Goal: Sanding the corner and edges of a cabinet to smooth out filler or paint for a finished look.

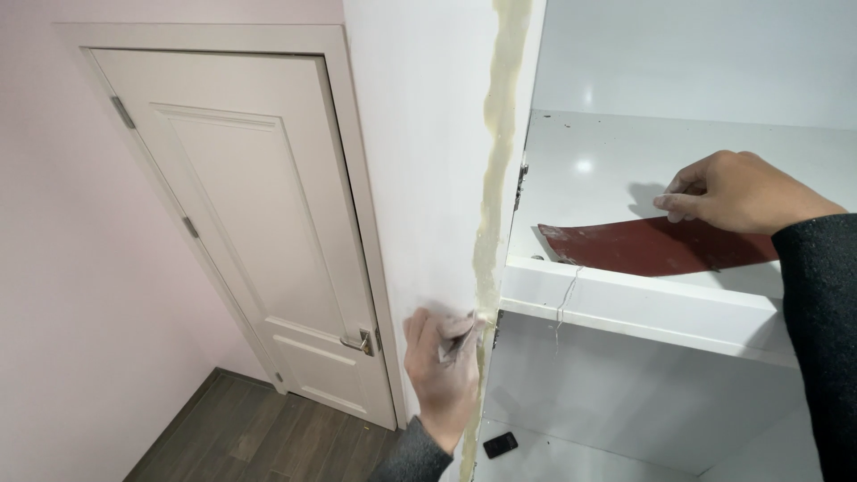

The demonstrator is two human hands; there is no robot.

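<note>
My left hand (444, 375) presses a small folded pad (457, 337), fingers curled on it, against the yellowish seam (494, 178) on the cabinet edge. My right hand (741, 190) rests on the shelf (643, 299), fingertips pinched on something small and white, just above a red sheet (656, 246). A door (259, 223) stands left.

hands 2 (442, 375) | red sheet 1 (652, 245) (curled) | door 1 (259, 232) | shelves 2 (625, 303)

Left hand (444, 370) raised with fingers curled; right hand (736, 192) extended, fingertips pinched.
</note>
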